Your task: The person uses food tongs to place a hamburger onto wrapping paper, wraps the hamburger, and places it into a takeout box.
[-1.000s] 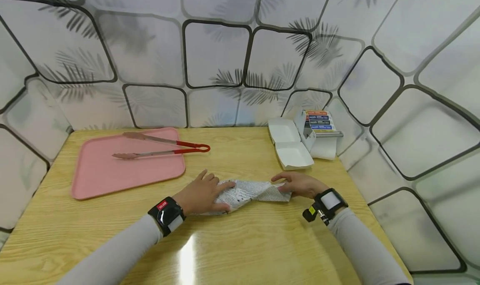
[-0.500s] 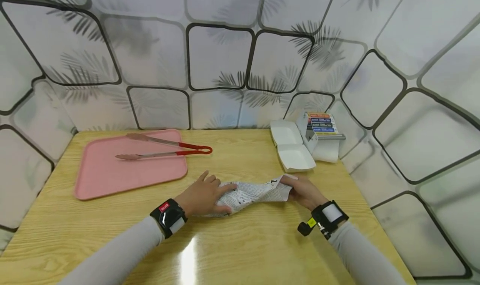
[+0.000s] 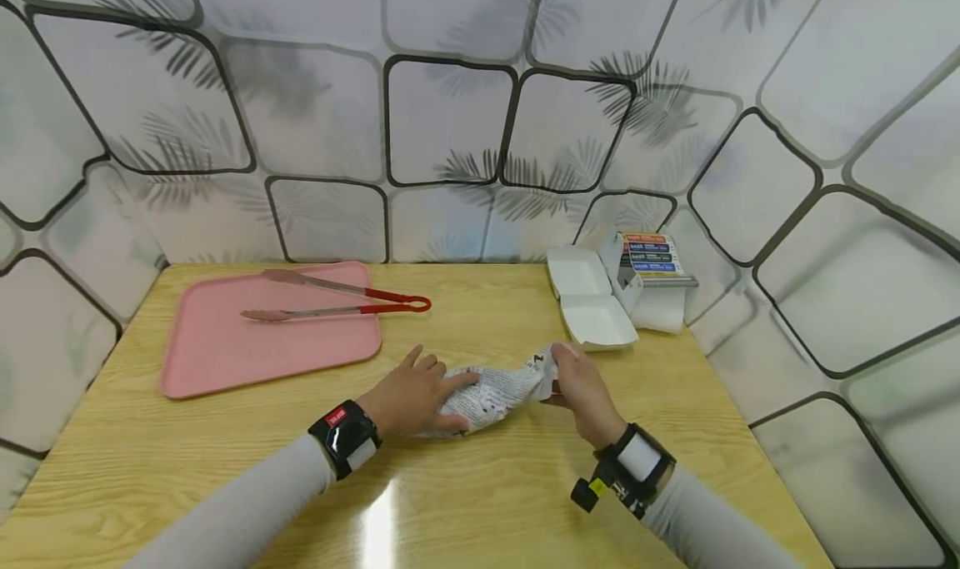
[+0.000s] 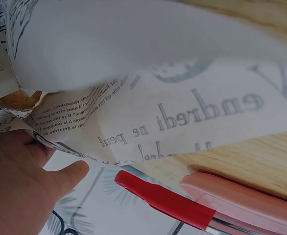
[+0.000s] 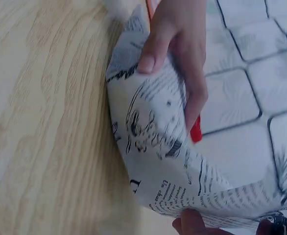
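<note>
A printed paper [image 3: 495, 398] lies rolled on the worktop [image 3: 480, 506], near the centre and between the two hands. Its long axis slants in the head view: one end points to about 8 o'clock, the other to about 2 o'clock. In the right wrist view the roll bends, running down from 12 o'clock and curving away toward 5 o'clock. The left wrist view shows a brown filling [image 4: 21, 101] in a gap of the paper.

The left hand [image 3: 412, 396] grasps the 8 o'clock end across its width, thumb on the near side and fingers on the far side. The right hand [image 3: 585, 392] pinches the 2 o'clock end between thumb and fingers.

At 10 o'clock from the paper is a pink tray [image 3: 262, 361]. Tongs [image 3: 397, 302] lie partly on it, their red loop pointing to 3 o'clock past the tray's edge and their tips toward 9 o'clock. Between 1 and 2 o'clock from the paper sits a white box [image 3: 598, 319], lid folded back; just beside it, at its 3 o'clock, stands a dispenser [image 3: 651, 257] with coloured labels. The patterned wall [image 3: 450, 123] rises at 12 o'clock.
</note>
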The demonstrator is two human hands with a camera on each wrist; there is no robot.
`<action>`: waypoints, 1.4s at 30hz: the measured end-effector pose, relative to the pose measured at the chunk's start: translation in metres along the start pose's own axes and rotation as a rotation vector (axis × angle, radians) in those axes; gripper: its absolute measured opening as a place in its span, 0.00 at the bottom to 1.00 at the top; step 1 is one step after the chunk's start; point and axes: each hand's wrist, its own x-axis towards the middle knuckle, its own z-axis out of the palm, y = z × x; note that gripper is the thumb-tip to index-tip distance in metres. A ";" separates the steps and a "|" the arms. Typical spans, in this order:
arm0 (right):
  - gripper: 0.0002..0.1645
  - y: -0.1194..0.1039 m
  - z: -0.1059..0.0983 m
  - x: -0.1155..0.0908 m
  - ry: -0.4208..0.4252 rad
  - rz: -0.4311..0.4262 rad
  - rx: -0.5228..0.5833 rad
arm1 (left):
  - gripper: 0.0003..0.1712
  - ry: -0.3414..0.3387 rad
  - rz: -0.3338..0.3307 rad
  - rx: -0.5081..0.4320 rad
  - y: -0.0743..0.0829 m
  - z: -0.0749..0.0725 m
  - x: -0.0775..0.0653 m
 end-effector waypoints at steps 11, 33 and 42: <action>0.29 -0.003 0.044 -0.030 -0.204 -0.512 -0.529 | 0.43 0.008 -0.010 0.048 0.003 0.005 -0.004; 0.39 0.042 0.053 -0.013 -0.347 -1.083 -1.232 | 0.55 -0.031 -0.114 -0.375 -0.011 0.014 -0.018; 0.37 0.036 0.050 -0.006 -0.382 -1.102 -1.246 | 0.61 -0.063 -0.167 -0.256 -0.021 0.001 -0.028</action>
